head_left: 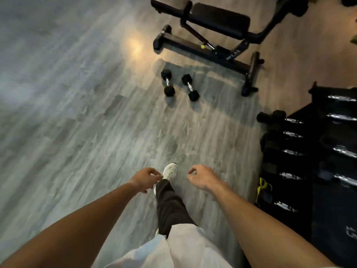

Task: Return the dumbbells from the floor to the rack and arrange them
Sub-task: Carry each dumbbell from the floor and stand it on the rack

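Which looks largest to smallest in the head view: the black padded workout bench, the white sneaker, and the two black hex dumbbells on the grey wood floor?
1. Black padded workout bench, clearly largest.
2. White sneaker, though it is nearer the camera, so this is unsure.
3. Left black hex dumbbell and right black hex dumbbell: they look alike, no ranking.

Nothing legible — pale lettering on the bench frame (234, 53) is too blurred.
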A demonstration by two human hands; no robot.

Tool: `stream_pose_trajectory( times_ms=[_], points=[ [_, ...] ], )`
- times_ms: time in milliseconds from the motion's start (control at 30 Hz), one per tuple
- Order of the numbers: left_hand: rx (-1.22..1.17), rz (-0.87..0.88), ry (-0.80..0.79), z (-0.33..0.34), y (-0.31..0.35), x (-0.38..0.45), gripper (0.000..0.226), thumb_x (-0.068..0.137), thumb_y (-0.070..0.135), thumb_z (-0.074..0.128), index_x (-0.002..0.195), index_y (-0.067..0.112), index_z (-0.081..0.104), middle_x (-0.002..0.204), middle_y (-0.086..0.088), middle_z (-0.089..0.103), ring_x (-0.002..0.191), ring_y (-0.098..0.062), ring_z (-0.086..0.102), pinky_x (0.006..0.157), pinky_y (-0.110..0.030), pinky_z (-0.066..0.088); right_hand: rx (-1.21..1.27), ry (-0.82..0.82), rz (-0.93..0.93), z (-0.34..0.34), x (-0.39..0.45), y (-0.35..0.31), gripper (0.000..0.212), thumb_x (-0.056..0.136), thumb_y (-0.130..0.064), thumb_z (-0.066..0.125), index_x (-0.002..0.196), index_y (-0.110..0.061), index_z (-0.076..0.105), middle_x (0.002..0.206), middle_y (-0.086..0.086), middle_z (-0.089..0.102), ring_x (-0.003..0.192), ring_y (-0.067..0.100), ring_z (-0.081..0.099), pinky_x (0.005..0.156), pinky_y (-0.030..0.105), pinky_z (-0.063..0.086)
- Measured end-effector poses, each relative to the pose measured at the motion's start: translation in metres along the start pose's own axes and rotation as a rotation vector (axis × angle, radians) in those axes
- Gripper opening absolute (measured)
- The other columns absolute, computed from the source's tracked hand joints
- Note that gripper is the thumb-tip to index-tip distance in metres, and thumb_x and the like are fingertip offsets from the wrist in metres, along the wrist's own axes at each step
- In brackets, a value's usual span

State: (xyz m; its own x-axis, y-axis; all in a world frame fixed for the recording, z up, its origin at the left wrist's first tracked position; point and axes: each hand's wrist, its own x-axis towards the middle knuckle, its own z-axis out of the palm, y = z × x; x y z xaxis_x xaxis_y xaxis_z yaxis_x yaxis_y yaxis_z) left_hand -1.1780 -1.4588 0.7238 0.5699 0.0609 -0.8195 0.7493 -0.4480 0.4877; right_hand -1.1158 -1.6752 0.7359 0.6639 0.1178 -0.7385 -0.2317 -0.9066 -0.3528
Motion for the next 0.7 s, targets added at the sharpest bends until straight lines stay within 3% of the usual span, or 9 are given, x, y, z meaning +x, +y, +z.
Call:
stream_pose_trajectory(
  times_ms=[267,400,533,633,700],
  points=[
    [0.014,-0.026,0.038,-0.163,0.073,0.093,0.031,0.099,0.037,0.060,0.121,0.017,0.066,0.117,-0.010,0.069,0.104,-0.026,0.068,0.082,-0.039,0.057,0.033,-0.012,-0.025,-0.067,0.136,-0.126,0.021,0.091,-0.033,0.063,0.106,-0.022,0.073,0.098,-0.005,0.062,0.089,0.014,0.058,0.080,0.026,0.045],
    [0.012,0.009,0.045,-0.241,0.116,0.129,0.030,0.100,0.038,0.058,0.122,0.020,0.065,0.116,-0.007,0.068,0.106,-0.024,0.067,0.089,-0.041,0.059,0.066,-0.013,-0.028,-0.109,0.183,-0.195,0.010,0.092,-0.031,0.062,0.094,-0.026,0.071,0.087,-0.013,0.061,0.079,0.004,0.057,0.075,0.027,0.047],
    [0.019,0.008,0.011,-0.312,0.142,0.173,0.028,0.098,0.039,0.060,0.119,0.021,0.066,0.113,-0.007,0.069,0.101,-0.024,0.069,0.078,-0.036,0.058,0.088,-0.013,0.021,-0.138,0.232,-0.254,0.020,0.093,-0.033,0.063,0.108,-0.022,0.072,0.110,-0.004,0.064,0.103,0.017,0.061,0.086,0.029,0.047],
    [0.069,0.019,-0.019,-0.375,0.160,0.221,0.027,0.098,0.039,0.062,0.117,0.021,0.067,0.109,-0.006,0.070,0.090,-0.020,0.067,0.069,-0.032,0.055,0.137,0.011,0.086,-0.153,0.274,-0.297,0.020,0.093,-0.032,0.063,0.108,-0.022,0.072,0.115,-0.003,0.068,0.105,0.017,0.062,0.090,0.031,0.050],
    [0.119,0.023,-0.042,-0.415,0.177,0.249,0.028,0.098,0.039,0.061,0.119,0.021,0.066,0.113,-0.007,0.070,0.094,-0.021,0.067,0.068,-0.030,0.054,0.180,0.049,0.133,-0.162,0.293,-0.321,0.020,0.093,-0.031,0.062,0.107,-0.022,0.072,0.114,-0.003,0.068,0.105,0.018,0.063,0.092,0.032,0.051]
  ],
)
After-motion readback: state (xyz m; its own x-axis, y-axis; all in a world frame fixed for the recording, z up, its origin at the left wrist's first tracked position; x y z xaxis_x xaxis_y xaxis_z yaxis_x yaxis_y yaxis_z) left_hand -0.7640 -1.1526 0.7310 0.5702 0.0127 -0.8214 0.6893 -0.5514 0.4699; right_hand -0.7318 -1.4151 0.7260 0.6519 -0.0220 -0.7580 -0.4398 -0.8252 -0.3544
